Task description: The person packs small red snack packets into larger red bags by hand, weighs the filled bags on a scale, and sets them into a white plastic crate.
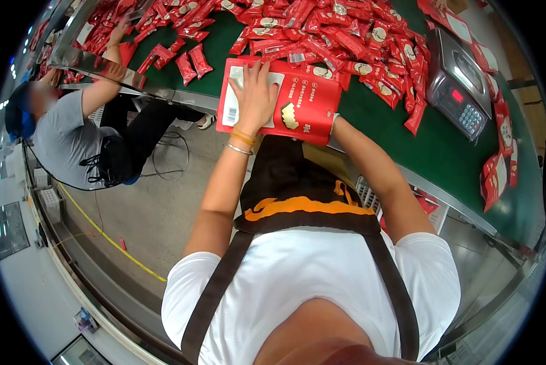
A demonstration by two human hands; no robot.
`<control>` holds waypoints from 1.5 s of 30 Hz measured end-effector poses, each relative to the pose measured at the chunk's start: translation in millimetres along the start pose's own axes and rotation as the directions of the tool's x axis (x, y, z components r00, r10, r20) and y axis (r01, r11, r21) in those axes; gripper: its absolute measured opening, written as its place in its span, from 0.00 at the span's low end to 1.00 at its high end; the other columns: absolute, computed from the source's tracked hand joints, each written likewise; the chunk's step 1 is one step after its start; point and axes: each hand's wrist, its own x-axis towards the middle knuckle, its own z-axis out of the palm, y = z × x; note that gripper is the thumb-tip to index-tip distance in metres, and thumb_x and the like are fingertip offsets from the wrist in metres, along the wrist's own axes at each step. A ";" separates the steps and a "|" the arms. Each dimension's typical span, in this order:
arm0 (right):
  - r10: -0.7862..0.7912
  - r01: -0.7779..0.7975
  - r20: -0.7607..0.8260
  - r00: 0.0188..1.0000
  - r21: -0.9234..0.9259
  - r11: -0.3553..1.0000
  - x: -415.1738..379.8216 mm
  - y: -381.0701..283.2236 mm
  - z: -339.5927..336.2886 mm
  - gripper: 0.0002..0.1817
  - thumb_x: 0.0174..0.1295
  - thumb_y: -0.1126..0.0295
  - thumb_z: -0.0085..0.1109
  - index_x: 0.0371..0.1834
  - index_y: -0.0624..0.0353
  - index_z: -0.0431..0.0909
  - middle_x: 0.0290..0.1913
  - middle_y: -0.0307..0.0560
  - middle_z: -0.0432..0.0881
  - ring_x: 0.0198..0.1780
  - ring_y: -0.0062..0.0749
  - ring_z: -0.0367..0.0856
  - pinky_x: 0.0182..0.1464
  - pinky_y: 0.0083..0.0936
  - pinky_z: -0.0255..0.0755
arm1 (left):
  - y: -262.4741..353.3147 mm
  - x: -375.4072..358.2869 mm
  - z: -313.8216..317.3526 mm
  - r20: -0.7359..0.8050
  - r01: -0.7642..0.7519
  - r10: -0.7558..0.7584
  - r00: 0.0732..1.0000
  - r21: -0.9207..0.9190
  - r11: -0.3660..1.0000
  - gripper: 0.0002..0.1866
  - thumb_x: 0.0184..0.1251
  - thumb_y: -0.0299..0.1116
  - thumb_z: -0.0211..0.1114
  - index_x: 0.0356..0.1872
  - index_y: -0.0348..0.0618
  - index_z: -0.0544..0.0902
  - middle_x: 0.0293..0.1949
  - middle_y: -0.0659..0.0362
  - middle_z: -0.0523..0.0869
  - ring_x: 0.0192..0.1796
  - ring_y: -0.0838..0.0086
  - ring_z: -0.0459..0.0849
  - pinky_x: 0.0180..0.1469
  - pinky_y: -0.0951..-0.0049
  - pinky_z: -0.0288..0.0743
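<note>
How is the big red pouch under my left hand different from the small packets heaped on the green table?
The pouch is much larger than any of the packets. The pouch is broad; the packets are narrow. Your left hand lies spread on the pouch, while the packets lie loosely heaped. Both are mainly red.

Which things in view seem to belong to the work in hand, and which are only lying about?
Likely part of the work:
large red pouch, under the left hand
small red packets, heaped on the green table
digital scale, on the same table
flat red pouches, near the scale

Seemingly just lying about:
small red object, on the floor
dark cable, also on the floor
</note>
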 end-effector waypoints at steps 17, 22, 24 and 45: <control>0.019 -0.296 -0.364 0.931 -0.724 0.623 67.5 -37.1 -103.0 0.33 0.61 0.56 0.60 0.71 0.49 0.66 0.56 0.60 0.79 0.56 0.52 0.79 0.59 0.40 0.72 | -12.1 5.1 33.8 0.127 -0.026 0.019 0.992 0.049 0.998 0.34 0.72 0.43 0.49 0.75 0.37 0.57 0.76 0.44 0.57 0.78 0.48 0.53 0.73 0.32 0.39; -0.214 -0.029 -0.285 0.934 -0.660 0.751 29.1 -43.0 -117.8 0.30 0.63 0.64 0.57 0.71 0.38 0.67 0.52 0.49 0.80 0.54 0.49 0.78 0.57 0.40 0.71 | -12.6 4.7 32.0 0.103 -0.005 0.000 0.995 0.054 0.999 0.33 0.73 0.42 0.49 0.74 0.36 0.58 0.76 0.44 0.58 0.78 0.47 0.54 0.73 0.32 0.39; -0.248 0.034 -0.160 0.956 -0.774 0.632 8.0 -36.7 -114.8 0.30 0.64 0.65 0.57 0.72 0.37 0.67 0.51 0.49 0.80 0.53 0.48 0.78 0.57 0.40 0.70 | -12.0 2.0 33.5 0.079 -0.014 0.014 0.997 -0.002 1.000 0.33 0.73 0.42 0.49 0.74 0.36 0.58 0.76 0.44 0.59 0.78 0.48 0.53 0.74 0.33 0.38; -0.080 -0.219 -0.423 0.902 -0.610 0.762 -166.6 -73.8 -55.4 0.29 0.57 0.70 0.66 0.65 0.42 0.75 0.41 0.50 0.80 0.45 0.46 0.79 0.48 0.38 0.75 | -16.0 3.9 36.0 0.130 0.021 -0.015 0.991 -0.042 0.999 0.31 0.76 0.43 0.45 0.75 0.39 0.58 0.76 0.44 0.58 0.78 0.47 0.53 0.74 0.34 0.37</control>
